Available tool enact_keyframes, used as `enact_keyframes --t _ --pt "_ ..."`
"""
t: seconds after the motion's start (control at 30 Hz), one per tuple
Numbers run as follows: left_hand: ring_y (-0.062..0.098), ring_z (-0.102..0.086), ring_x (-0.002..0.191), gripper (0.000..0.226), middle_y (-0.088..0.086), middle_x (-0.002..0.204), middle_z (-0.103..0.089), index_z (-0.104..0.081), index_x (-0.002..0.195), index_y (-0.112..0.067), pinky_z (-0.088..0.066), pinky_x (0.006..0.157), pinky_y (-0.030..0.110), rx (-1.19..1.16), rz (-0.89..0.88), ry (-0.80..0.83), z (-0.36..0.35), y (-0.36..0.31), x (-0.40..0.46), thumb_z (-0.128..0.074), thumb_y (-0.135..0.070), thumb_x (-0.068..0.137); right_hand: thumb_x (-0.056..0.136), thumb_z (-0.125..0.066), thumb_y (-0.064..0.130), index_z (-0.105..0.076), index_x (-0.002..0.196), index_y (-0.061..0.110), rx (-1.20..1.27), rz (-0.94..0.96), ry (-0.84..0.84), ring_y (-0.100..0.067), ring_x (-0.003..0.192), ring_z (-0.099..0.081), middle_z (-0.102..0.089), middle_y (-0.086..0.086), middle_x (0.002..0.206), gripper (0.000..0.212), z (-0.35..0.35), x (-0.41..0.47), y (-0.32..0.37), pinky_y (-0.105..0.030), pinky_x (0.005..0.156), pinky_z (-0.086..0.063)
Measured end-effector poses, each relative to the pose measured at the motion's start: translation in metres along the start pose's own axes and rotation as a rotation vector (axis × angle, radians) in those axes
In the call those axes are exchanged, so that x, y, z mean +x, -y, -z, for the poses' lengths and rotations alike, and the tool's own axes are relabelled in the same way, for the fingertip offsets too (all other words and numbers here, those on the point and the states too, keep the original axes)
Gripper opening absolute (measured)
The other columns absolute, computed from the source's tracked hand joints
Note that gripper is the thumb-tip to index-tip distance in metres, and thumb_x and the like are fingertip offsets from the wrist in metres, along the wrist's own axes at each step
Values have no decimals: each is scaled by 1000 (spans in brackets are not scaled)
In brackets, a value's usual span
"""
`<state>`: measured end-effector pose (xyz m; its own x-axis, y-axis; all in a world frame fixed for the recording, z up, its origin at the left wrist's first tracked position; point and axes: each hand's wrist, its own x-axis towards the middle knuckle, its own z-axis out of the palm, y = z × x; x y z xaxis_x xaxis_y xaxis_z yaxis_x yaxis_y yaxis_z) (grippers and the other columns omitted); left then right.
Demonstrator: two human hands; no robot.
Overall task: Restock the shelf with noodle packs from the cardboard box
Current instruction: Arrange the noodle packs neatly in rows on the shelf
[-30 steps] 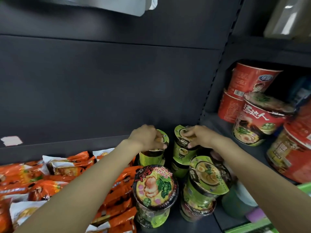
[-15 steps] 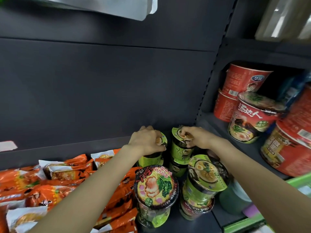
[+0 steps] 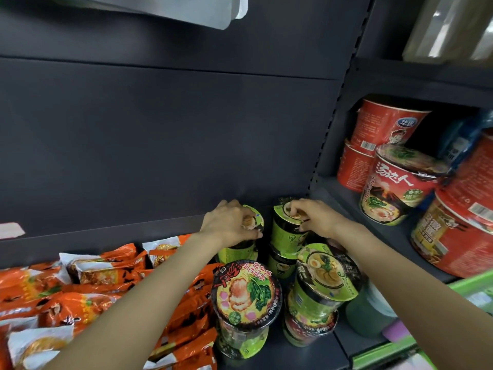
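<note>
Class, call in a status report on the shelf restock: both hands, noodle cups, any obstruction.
Left hand gripping rear-left green cup lid. Right hand on stacked green cup. Front cups crowd the shelf edge; orange packs alongside.

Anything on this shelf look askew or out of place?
Yes: the front right green cup leans left atop another cup instead of sitting square, and the orange noodle packs lie in a loose heap, not rows.

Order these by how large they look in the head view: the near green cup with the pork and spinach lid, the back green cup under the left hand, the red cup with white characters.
1. The red cup with white characters and the near green cup look alike; the green one is closer, so no ranking.
2. The back green cup, mostly covered by the left hand.
</note>
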<state>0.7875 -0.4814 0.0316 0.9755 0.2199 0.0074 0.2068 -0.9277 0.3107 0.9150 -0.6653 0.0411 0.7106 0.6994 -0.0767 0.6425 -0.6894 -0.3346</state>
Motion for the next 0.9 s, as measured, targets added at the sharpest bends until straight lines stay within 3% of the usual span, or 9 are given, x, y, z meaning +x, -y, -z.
enact_keyframes --t 0.07,0.13,0.2,0.27,0.4,0.5,0.67,0.77,0.9 --pt "17 -38 122 56 -7 128 -48 -52 128 -39 -42 88 36 6 -5 3 1 0 0 -59 -63 78 79 -63 -8 -50 94 19 -18 -31 13 -25 103 -53 -54 -8 116 34 4 -1 -2 -33 83 -44" --pt "17 -38 122 56 -6 128 -48 -51 128 -38 -42 88 35 13 -11 9 2 -1 1 -59 -62 78 80 -71 10 -52 114 21 -42 -31 35 -21 112 -49 -49 -3 123 41 4 -3 1 -31 92 -42" --pt "17 -38 122 57 -6 127 -49 -51 129 -38 -41 88 35 23 -18 12 4 -2 1 -59 -62 78 81 -71 33 -41 138 20 -58 -50 37 -19 122 -41 -41 -3 130 66 -2 -2 7 -29 103 -35" --pt "17 -38 122 56 -6 126 -49 -51 128 -38 -41 88 35 28 -19 12 4 -2 1 -59 -62 78 86 -64 37 -32 145 17 -91 -73 -2 -22 128 -37 -38 -6 134 70 -9 2 10 -29 109 -30" --pt "17 -38 122 56 -6 126 -49 -52 128 -38 -42 89 36 11 -13 6 3 0 2 -59 -62 78 87 -63 7 -39 142 15 -95 -50 -11 -21 132 -36 -40 -5 140 61 -6 4 8 -22 107 -26" --pt "16 -38 121 56 -7 126 -48 -52 127 -38 -42 89 36 4 -15 7 2 1 1 -59 -63 78 80 -61 -11 -52 130 13 -24 -44 -28 -20 127 -42 -44 -2 136 56 -4 -4 -1 -22 100 -33" --pt "16 -38 121 56 -7 124 -49 -52 127 -38 -45 90 38 9 -11 17 2 1 2 -59 -64 77 82 -72 25 -58 108 12 41 -31 -56 -18 108 -49 -50 -1 115 32 -7 0 3 -27 88 -38" --pt "16 -38 121 57 -7 124 -49 -52 127 -37 -45 90 37 8 -15 18 2 1 2 -59 -63 77 82 -70 14 -58 99 17 67 -18 -30 -21 110 -50 -53 -1 117 21 -2 3 1 -30 91 -40" --pt "16 -38 121 57 -7 125 -48 -52 128 -37 -44 89 37 8 -16 21 3 1 2 -60 -62 78 77 -71 0 -54 95 24 54 -24 57 -21 117 -50 -55 0 122 34 5 3 -4 -37 99 -41"
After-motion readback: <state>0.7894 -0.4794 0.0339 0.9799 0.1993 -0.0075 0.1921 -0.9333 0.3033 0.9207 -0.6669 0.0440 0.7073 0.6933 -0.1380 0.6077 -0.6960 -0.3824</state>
